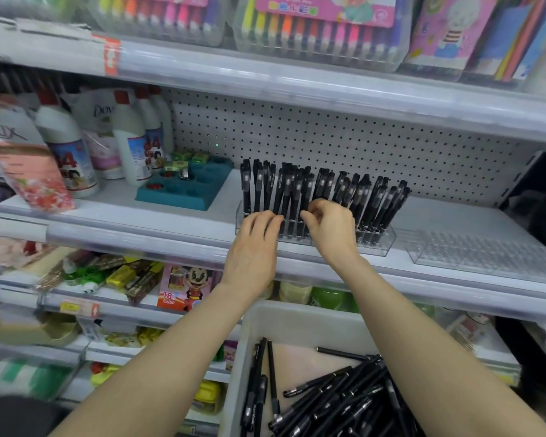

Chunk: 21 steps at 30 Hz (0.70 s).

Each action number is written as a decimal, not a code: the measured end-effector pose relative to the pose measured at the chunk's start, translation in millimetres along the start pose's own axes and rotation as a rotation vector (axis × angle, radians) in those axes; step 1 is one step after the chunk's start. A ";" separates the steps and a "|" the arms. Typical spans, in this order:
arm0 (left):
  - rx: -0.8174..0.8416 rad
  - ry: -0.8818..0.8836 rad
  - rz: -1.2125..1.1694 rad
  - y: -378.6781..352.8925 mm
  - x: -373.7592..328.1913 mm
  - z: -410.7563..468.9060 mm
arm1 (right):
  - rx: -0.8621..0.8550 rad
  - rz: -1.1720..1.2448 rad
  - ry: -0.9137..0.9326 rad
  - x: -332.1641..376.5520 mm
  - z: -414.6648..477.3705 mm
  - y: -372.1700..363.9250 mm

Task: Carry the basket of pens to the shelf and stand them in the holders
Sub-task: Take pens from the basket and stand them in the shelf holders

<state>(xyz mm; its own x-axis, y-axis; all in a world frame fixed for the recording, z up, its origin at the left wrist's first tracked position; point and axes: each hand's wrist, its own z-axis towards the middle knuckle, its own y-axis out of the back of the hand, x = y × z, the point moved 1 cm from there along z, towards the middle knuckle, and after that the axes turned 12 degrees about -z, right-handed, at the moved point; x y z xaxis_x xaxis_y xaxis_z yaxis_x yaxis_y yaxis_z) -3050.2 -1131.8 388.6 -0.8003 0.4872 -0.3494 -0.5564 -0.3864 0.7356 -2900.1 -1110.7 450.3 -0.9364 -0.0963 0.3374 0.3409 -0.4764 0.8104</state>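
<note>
Shelf (438, 216) bare right of holder (375, 244); teal tray (183, 190) left.

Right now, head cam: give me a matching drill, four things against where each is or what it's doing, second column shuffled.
1. teal tray
2. white basket
3. empty clear holder
4. right hand

A. right of the filled holder
B. below the shelf, loose pens inside
C. pinching a standing pen
D. left of the filled holder

Pairs: 1-D, 2-B, 3-A, 4-C

Left hand (256, 237) touches the holder (376, 245); right hand (332, 229) pinches a standing pen (306, 188).
</note>
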 end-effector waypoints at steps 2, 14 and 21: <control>-0.003 -0.007 0.004 -0.5 0.5 -0.4 | -0.014 0.011 0.000 0.1 0.5 0.3; 0.023 0.039 -0.152 4.1 -25.4 -21.9 | -0.024 0.098 0.057 -40.1 -61.0 21.8; 0.179 -0.005 -0.269 -21.4 -65.8 -79.5 | 0.405 -0.008 0.042 -87.5 -139.3 1.8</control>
<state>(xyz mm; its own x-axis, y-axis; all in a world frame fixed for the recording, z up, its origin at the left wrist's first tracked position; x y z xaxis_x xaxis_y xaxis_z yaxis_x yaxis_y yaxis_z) -3003.3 -1217.9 349.8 -0.6287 0.5574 -0.5423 -0.6992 -0.0999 0.7079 -2829.1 -1224.9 355.5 -0.9388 -0.1340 0.3172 0.3308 -0.0954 0.9389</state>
